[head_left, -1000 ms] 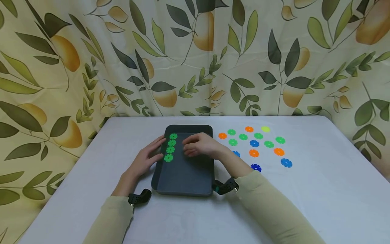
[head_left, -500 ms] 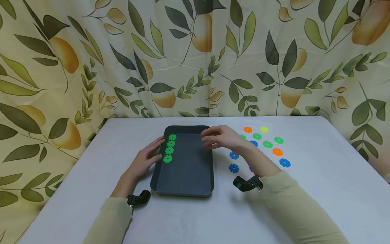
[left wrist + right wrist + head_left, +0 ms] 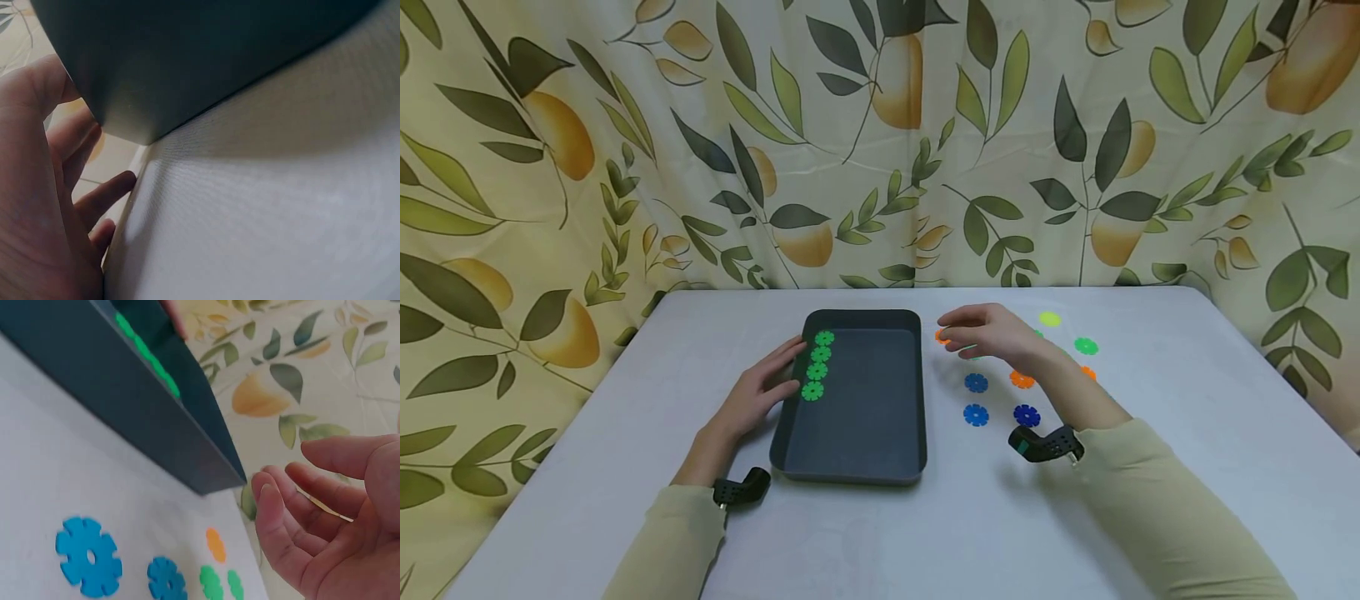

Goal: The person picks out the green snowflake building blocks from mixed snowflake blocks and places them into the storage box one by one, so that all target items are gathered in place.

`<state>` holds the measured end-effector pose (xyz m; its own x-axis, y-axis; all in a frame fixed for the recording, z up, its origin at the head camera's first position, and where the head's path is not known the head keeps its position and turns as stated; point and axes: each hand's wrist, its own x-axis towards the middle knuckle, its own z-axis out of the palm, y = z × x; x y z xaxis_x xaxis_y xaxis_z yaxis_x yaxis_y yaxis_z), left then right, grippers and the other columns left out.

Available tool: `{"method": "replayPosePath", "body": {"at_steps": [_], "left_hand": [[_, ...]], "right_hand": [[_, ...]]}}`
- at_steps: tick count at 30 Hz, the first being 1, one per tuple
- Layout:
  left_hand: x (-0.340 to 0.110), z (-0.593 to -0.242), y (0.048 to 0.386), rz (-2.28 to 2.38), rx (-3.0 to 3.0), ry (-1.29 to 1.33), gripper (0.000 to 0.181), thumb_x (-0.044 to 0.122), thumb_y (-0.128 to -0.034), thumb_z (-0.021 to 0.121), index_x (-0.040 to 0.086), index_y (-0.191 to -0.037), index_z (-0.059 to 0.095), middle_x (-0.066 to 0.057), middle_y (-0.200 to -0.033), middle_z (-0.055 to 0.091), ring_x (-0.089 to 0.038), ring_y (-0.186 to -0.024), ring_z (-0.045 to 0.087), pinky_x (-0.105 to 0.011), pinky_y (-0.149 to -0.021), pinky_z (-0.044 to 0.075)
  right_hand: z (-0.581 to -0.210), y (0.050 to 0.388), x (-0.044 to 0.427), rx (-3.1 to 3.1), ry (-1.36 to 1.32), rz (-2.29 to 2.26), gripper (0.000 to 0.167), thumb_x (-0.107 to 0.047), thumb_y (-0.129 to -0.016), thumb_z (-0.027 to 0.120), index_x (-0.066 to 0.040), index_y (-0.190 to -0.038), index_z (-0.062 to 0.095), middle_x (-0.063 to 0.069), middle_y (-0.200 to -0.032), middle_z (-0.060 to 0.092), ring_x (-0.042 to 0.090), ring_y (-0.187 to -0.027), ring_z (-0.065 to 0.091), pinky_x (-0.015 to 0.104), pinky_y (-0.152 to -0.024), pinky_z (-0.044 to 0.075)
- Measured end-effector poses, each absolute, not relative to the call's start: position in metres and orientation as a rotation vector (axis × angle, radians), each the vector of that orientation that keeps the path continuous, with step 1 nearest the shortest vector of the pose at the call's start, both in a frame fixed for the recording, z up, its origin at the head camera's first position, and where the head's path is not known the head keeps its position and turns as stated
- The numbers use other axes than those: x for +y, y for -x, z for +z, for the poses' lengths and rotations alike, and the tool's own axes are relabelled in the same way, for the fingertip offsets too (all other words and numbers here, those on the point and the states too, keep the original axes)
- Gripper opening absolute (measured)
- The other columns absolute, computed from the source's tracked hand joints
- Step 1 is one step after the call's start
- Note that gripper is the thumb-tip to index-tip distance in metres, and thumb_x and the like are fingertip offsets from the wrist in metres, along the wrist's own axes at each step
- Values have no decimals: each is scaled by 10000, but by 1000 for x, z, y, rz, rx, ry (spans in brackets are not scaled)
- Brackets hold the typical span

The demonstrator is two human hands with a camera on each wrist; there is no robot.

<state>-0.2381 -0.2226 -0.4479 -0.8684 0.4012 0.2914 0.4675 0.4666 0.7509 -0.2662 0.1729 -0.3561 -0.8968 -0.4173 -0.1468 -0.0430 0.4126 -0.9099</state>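
Observation:
A dark grey tray (image 3: 865, 417) lies on the table, with several green notched discs (image 3: 817, 371) in a column along its left side. My left hand (image 3: 752, 400) rests on the tray's left rim, fingers spread; the left wrist view shows its fingers (image 3: 81, 137) against the tray's outer wall (image 3: 187, 62). To the right of the tray my right hand (image 3: 992, 335) hovers above an orange disc (image 3: 942, 337) and a partly hidden green one (image 3: 972, 352). Its fingers are loosely bent and hold nothing, as the right wrist view shows at the hand (image 3: 331, 506).
More discs lie right of the tray: blue ones (image 3: 976, 383), a dark blue one (image 3: 1027, 416), an orange one (image 3: 1022, 379), a yellow one (image 3: 1050, 318) and a green one (image 3: 1086, 346). My right forearm covers some of them. A patterned curtain (image 3: 865, 167) hangs behind the table.
My right hand has moved right, from above the tray to over the loose discs. My left hand stays on the tray's rim, and the green column looks the same.

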Motion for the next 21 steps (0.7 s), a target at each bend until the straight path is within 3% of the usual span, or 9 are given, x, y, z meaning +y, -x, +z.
{"method": "replayPosePath", "body": {"at_steps": [21], "left_hand": [[-222, -446, 236, -1375, -2631, 763, 570, 145, -997, 599, 82, -1538, 434, -16, -1628, 317, -244, -1504, 235, -548, -1188, 174]], "right_hand": [[-375, 290, 198, 2357, 353, -1384, 512, -183, -1008, 622, 72, -1431, 487, 267, -1397, 538, 384, -1165, 600, 435, -998, 502]]}}
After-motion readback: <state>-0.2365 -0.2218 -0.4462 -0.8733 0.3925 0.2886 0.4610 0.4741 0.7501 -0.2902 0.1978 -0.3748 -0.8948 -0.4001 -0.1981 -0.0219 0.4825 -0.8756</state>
